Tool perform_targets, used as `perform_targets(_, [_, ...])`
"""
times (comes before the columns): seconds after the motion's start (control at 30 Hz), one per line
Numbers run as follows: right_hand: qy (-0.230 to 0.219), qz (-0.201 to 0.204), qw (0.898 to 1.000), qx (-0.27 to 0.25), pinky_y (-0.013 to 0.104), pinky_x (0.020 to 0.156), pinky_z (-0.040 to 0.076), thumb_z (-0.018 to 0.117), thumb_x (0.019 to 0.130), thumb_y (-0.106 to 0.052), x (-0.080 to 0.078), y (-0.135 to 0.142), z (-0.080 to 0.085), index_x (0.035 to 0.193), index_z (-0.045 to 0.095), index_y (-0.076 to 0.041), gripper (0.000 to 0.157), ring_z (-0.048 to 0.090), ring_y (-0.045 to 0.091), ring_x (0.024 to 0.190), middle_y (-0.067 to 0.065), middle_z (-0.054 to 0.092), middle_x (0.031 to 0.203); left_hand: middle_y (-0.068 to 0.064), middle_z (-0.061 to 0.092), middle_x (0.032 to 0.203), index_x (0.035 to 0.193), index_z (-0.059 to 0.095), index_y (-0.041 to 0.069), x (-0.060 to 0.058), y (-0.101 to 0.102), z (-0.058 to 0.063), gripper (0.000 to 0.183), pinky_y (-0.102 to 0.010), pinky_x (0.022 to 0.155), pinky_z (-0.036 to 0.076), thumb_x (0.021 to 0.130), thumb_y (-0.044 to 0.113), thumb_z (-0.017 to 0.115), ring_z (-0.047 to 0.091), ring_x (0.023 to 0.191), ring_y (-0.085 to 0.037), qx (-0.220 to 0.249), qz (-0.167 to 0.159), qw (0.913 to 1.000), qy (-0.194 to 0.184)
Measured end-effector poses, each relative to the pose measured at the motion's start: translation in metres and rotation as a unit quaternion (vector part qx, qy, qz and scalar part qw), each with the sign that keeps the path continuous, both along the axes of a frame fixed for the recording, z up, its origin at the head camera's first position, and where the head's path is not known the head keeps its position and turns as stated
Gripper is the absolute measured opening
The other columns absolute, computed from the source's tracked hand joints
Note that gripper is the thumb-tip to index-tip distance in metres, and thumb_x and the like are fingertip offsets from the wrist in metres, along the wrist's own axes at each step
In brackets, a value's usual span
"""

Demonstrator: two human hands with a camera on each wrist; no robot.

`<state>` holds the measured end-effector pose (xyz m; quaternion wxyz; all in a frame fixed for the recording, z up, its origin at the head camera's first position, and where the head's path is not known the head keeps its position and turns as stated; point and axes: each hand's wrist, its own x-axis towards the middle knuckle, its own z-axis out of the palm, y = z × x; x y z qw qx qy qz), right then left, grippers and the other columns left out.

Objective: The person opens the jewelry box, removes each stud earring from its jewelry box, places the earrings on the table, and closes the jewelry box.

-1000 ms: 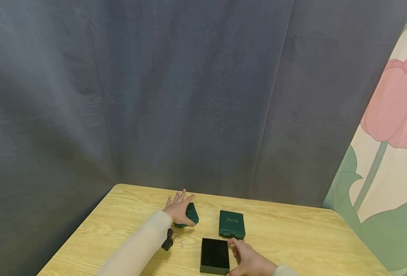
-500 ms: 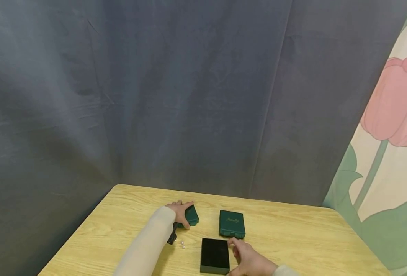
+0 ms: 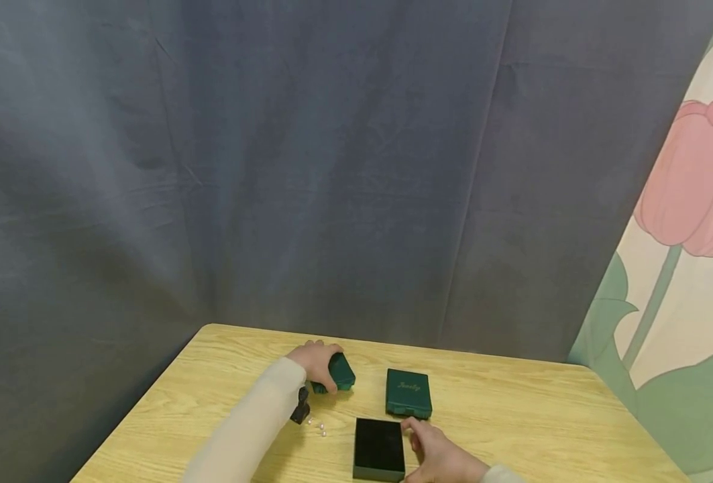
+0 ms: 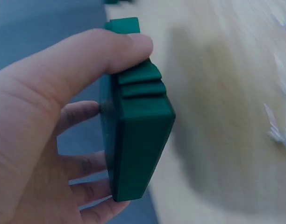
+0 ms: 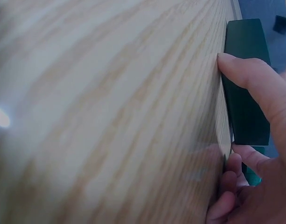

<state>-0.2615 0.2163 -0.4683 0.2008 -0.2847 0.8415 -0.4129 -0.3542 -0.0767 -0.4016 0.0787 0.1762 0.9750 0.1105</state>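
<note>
My left hand (image 3: 315,362) grips a small dark green jewelry box (image 3: 343,373) near the table's far left. In the left wrist view the thumb lies over the ridged edge of that box (image 4: 145,140), fingertips reach its other side, and its shadow falls beside it on the table. My right hand (image 3: 443,457) holds the right side of an open-topped dark green box (image 3: 379,474) with a black inside. In the right wrist view, thumb and a finger sit near two corners of this box (image 5: 248,109), the other fingers curled.
A second green jewelry box (image 3: 408,391), lid down with gold lettering, lies just behind the open box. Several small shiny pieces (image 3: 322,430) lie to the left of the open box. The wood-grain table (image 3: 513,409) ends at a grey curtain (image 3: 356,201).
My left hand's fingers were spread over the green box; they have since come down round it, and the box has shifted slightly right. The right hand and open box stay in place.
</note>
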Motion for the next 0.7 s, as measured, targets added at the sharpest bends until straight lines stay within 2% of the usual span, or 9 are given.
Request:
perform_targets(0.13, [0.002, -0.005, 1.000, 0.002, 0.022, 0.060, 0.035, 0.083, 0.077, -0.023, 0.000, 0.000, 0.000, 0.127, 0.044, -0.004, 0.066, 0.042, 0.007, 0.070, 0.003, 0.046, 0.085, -0.009, 0.051, 0.134, 0.145, 0.043, 0.028, 0.014, 0.011, 0.015, 0.084, -0.041, 0.079, 0.049, 0.071, 0.043, 0.082, 0.053, 0.108, -0.026, 0.047, -0.054, 0.9971, 0.027])
perform_targets(0.23, [0.011, -0.009, 1.000, 0.009, 0.022, 0.060, 0.036, 0.084, 0.075, -0.022, 0.001, 0.000, 0.000, 0.125, 0.045, -0.005, 0.066, 0.043, 0.007, 0.070, 0.003, 0.047, 0.084, -0.008, 0.048, 0.140, 0.148, 0.039, 0.031, 0.031, 0.020, 0.025, 0.086, -0.042, 0.085, 0.050, 0.074, 0.044, 0.081, 0.053, 0.115, -0.026, 0.084, -0.094, 0.9914, 0.037])
perform_targets(0.37, [0.010, -0.021, 1.000, 0.015, 0.023, 0.059, 0.036, 0.085, 0.074, -0.022, 0.003, -0.002, 0.001, 0.125, 0.046, -0.005, 0.067, 0.043, 0.010, 0.070, 0.003, 0.047, 0.084, -0.005, 0.047, 0.141, 0.149, 0.035, 0.036, 0.057, 0.033, 0.030, 0.088, -0.044, 0.093, 0.048, 0.074, 0.049, 0.080, 0.050, 0.123, -0.025, 0.100, -0.137, 0.9840, 0.056])
perform_targets(0.53, [-0.001, -0.015, 1.000, -0.007, 0.021, 0.057, 0.037, 0.084, 0.074, -0.023, 0.004, -0.003, 0.001, 0.137, 0.042, -0.007, 0.077, 0.044, 0.007, 0.066, 0.002, 0.051, 0.083, 0.000, 0.048, 0.139, 0.148, 0.034, 0.040, 0.086, 0.042, 0.022, 0.087, -0.044, 0.096, 0.047, 0.075, 0.053, 0.078, 0.048, 0.125, -0.024, 0.106, -0.180, 0.9771, 0.037])
perform_targets(0.6, [-0.012, -0.007, 1.000, -0.026, 0.020, 0.061, 0.040, 0.084, 0.075, -0.021, 0.004, -0.003, 0.001, 0.142, 0.037, -0.008, 0.083, 0.048, 0.005, 0.073, 0.003, 0.055, 0.092, 0.002, 0.049, 0.138, 0.148, 0.034, 0.039, 0.092, 0.044, 0.016, 0.086, -0.042, 0.096, 0.048, 0.076, 0.054, 0.077, 0.049, 0.124, -0.022, 0.099, -0.197, 0.9750, 0.027])
perform_targets(0.7, [-0.020, -0.012, 0.999, -0.033, 0.020, 0.061, 0.039, 0.083, 0.075, -0.018, 0.003, -0.002, 0.001, 0.141, 0.038, -0.005, 0.081, 0.048, 0.006, 0.073, 0.003, 0.055, 0.092, 0.004, 0.052, 0.131, 0.147, 0.036, 0.038, 0.096, 0.045, 0.008, 0.085, -0.035, 0.091, 0.049, 0.075, 0.054, 0.077, 0.051, 0.115, -0.015, 0.077, -0.215, 0.9730, 0.031])
